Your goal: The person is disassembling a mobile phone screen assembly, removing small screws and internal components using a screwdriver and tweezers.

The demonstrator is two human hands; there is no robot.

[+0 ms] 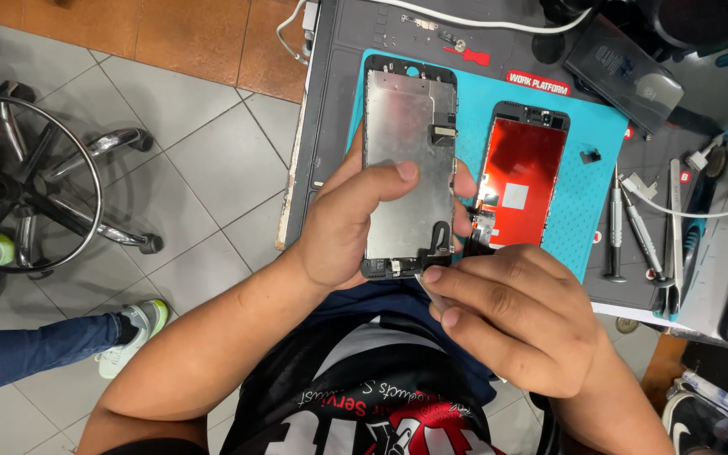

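Note:
My left hand (349, 221) grips a phone screen assembly (406, 126) from the side, its silver metal backplate facing up, thumb across the plate. My right hand (511, 312) pinches a thin metal tool (428, 285) whose tip touches the lower edge of that assembly, near the round button cutout. A second screen part (522, 173) with a red back lies flat on the teal mat (596, 181), just right of the held one.
A grey work mat (334, 101) covers the bench. Screwdrivers and tweezers (644, 232) lie at the right, beside a white cable (701, 211) and a dark phone body (625, 72). A chrome stool base (40, 181) and another person's legs and shoes (132, 333) are on the tiled floor, left.

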